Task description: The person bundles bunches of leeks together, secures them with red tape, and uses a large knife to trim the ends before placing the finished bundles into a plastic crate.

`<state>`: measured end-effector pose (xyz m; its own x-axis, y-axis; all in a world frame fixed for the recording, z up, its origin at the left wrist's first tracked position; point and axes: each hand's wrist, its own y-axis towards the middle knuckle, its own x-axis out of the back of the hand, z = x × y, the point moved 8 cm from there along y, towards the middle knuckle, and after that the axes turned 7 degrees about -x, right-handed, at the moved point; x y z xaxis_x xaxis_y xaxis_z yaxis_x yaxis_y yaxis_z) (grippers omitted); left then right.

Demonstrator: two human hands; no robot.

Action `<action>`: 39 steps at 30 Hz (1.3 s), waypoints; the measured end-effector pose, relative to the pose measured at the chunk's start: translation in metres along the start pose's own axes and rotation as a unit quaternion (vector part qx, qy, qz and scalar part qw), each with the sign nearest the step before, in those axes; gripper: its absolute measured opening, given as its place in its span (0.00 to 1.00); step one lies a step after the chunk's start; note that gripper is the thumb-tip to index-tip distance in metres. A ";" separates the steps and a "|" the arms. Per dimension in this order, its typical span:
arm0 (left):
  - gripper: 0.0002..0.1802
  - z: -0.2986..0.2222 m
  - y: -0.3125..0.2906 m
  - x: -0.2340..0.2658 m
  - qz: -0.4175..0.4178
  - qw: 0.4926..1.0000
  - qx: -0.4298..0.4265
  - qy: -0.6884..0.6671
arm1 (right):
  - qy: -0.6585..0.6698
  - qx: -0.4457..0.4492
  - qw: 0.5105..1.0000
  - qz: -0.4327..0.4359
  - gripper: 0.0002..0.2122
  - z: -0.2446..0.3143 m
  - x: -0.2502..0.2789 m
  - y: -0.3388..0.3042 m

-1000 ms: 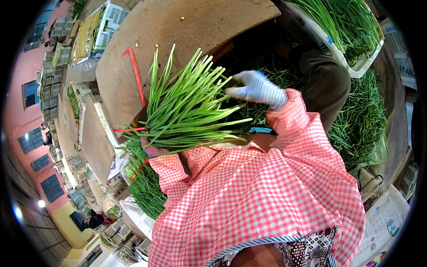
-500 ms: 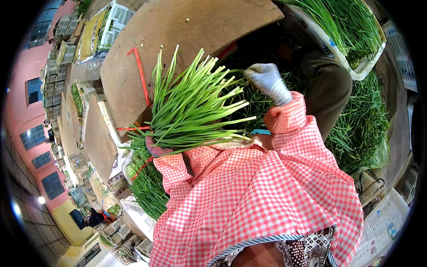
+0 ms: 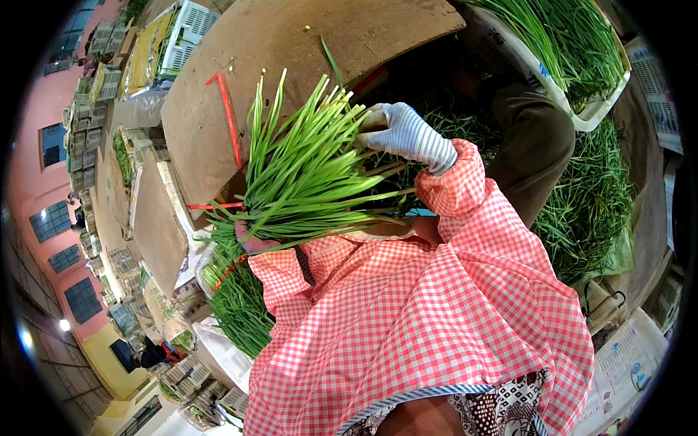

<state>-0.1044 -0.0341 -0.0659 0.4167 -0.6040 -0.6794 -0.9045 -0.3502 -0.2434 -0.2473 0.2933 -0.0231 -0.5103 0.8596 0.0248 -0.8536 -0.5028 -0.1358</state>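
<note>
A thick bunch of green chives (image 3: 305,171), its pale cut ends fanned toward the upper right, is gripped low down by my left hand (image 3: 253,241). Leaves hide most of that hand's fingers. My right hand (image 3: 411,134), in a striped pale grey-blue glove, is at the right side of the fan. Its thumb and fingers curl around a few stalk ends there. Beneath the bunch a brown board (image 3: 291,43) carries a red tie strip (image 3: 229,120). Another red strip (image 3: 216,206) lies beside the bunch's lower left.
Loose chive leaves (image 3: 589,211) are heaped at the right beyond a bent dark-trousered knee (image 3: 534,138). A white-rimmed crate (image 3: 603,102) of chives stands upper right. Tied chives (image 3: 236,309) lie left of my left sleeve. Stacked crates (image 3: 193,25) fill the far left.
My right hand has moved left and slightly up, from beside the chives to their stalk ends. A single leaf now shows on the board above the bunch. My left hand keeps its grip.
</note>
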 end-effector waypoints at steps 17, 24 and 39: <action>0.22 0.003 -0.001 -0.004 -0.048 0.997 -0.033 0.050 | -0.021 -0.124 0.990 0.063 0.14 -0.008 -0.015 -0.011; 0.25 0.020 -0.006 -0.016 -0.033 0.999 0.024 0.014 | -0.273 -0.117 0.953 -0.053 0.30 -0.043 0.026 0.003; 0.24 0.015 -0.002 0.007 -0.069 0.996 -0.004 0.050 | -0.035 -0.199 0.937 -0.284 0.18 -0.084 0.183 -0.041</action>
<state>-0.1010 -0.0268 -0.0808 0.5447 -0.6183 -0.5666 -0.8372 -0.4400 -0.3248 -0.2972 0.4788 -0.0958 -0.0026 0.9635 0.2675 -0.8905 0.1195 -0.4391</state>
